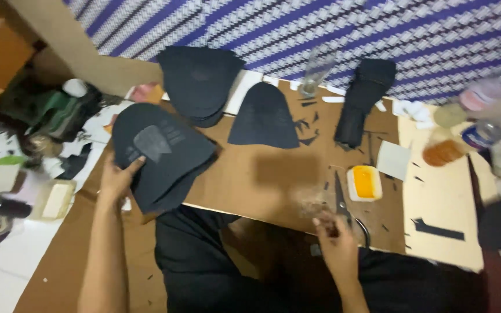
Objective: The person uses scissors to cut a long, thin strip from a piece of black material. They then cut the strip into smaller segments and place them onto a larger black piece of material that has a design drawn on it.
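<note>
My left hand [117, 179] grips the near edge of a stack of black dome-shaped cut pieces [160, 153] lying on the brown cardboard work board [262, 174]. The top piece carries a grey patch. My right hand [334, 243] rests at the board's near edge, its fingers closed at the handles of black scissors [343, 203] whose blades point away from me. A second pile of black pieces [199, 81] lies further back, and a single black dome piece [264, 116] sits in the middle of the board.
A small white tub with yellow contents [363, 182] stands right of the scissors. A clear glass [314, 72], a dark folded bundle [366, 98], a pale square sheet [392, 159] and plastic bottles [482, 116] lie behind. Clutter fills the left floor [36, 145].
</note>
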